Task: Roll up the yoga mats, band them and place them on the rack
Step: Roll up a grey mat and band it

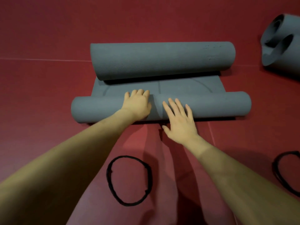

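Left hand (pixel 139 104) and right hand (pixel 179 118) press flat on the near roll (pixel 211 105) of a grey mat

Your left hand (pixel 139 104), right hand (pixel 179 118): bare, no gloves, rings or watch. Your forearms bare to frame edge, no sleeves visible.
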The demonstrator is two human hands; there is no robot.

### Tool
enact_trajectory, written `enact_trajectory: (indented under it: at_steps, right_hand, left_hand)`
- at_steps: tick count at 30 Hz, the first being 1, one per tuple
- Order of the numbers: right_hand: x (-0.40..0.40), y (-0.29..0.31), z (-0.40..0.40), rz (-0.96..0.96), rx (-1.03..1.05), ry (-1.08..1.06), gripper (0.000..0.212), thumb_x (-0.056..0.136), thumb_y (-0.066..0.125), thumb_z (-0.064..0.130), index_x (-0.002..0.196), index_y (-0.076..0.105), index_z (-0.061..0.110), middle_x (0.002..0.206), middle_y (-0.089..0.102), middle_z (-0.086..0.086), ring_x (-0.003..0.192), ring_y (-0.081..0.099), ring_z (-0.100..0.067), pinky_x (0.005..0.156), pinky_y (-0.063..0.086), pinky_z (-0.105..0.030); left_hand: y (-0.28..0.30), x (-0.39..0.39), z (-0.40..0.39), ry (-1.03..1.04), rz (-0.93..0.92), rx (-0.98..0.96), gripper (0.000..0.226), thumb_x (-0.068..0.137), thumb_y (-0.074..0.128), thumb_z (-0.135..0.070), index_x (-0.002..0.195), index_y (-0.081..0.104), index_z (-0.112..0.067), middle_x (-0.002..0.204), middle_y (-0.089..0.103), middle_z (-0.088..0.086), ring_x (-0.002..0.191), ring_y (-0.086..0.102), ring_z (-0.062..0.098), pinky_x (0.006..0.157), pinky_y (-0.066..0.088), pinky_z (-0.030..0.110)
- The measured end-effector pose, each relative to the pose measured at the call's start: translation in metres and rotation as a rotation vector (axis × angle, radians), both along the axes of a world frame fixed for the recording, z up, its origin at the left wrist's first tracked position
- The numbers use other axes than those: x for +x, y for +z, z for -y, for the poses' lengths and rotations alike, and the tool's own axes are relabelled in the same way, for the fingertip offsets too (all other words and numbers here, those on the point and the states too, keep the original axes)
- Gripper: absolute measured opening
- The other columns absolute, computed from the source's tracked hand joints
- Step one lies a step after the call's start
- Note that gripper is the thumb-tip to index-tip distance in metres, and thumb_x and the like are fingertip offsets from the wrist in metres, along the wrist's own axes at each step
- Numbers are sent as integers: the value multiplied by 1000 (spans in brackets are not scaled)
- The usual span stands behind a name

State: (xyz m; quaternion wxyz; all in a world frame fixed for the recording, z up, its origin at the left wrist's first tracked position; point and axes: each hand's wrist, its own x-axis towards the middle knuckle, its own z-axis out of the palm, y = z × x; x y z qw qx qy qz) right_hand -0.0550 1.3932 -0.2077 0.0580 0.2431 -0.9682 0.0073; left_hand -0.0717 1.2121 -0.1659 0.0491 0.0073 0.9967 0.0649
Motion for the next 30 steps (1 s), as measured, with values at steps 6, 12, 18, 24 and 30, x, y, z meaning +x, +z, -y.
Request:
enact_trajectory:
  at_steps: [6,12,18,24,30]
  right_hand:
    - [-51,22,16,154,133,-10,118,70,67,67,152,-4,23,161,-1,0,148,-3,-21,116,0,-48]
    - [-83,17,34,199,232,-48,131,63,80,53,151,-10,17,160,-2,-7,147,-6,-28,117,-1,-48]
    - [-115,16,44,148,262,-46,131,52,85,56,149,8,13,153,20,-16,145,11,-33,117,11,-47]
    - [-134,24,48,138,271,14,120,46,82,64,139,27,11,135,45,-13,126,42,-31,105,30,-45]
    - [-120,41,46,35,383,203,89,57,74,67,117,44,8,115,60,-12,103,58,-29,82,44,-34]
  left_hand:
    - [-13,3,6,-56,109,-84,99,80,63,-36,152,-2,-13,159,-2,11,147,-5,26,113,0,59]
    - [-12,-41,9,-59,165,-252,115,66,77,-39,149,3,-9,153,16,12,145,8,30,109,14,66]
    - [-13,-73,14,-64,165,-327,124,51,87,-48,145,14,-11,141,35,9,131,34,31,102,29,66]
    - [-6,-90,21,-82,206,-298,107,48,85,-50,133,29,-15,128,46,7,117,47,30,91,44,53]
    - [-4,-74,25,-168,148,-291,101,46,82,-56,127,38,-15,122,53,5,108,54,27,81,48,40]
